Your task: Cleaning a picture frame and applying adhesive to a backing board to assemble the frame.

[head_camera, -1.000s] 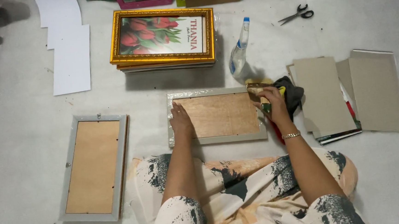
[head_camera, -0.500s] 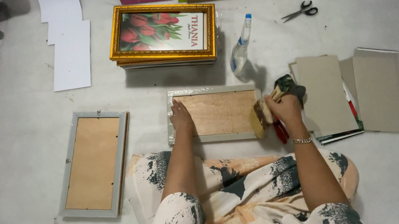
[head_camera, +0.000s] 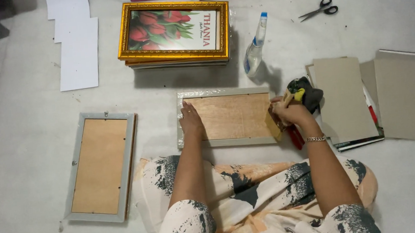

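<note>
Head view: left hand (head_camera: 191,122) flat, open on face-down frame (head_camera: 226,116); right hand (head_camera: 289,112) clenched around half-hidden yellow tool (head_camera: 274,124)

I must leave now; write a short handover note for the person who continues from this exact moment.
Left hand: flat on the left end of the grey frame, which lies face down, brown backing up.
Right hand: fingers closed on a tool with a yellow part at the frame's right edge; its kind is unclear.
Nearby: spray bottle, dark cloth, grey boards, scissors.
Done: a second grey frame lies face down at left; gold frames are stacked behind.
Left: the centre frame is in hand.
</note>
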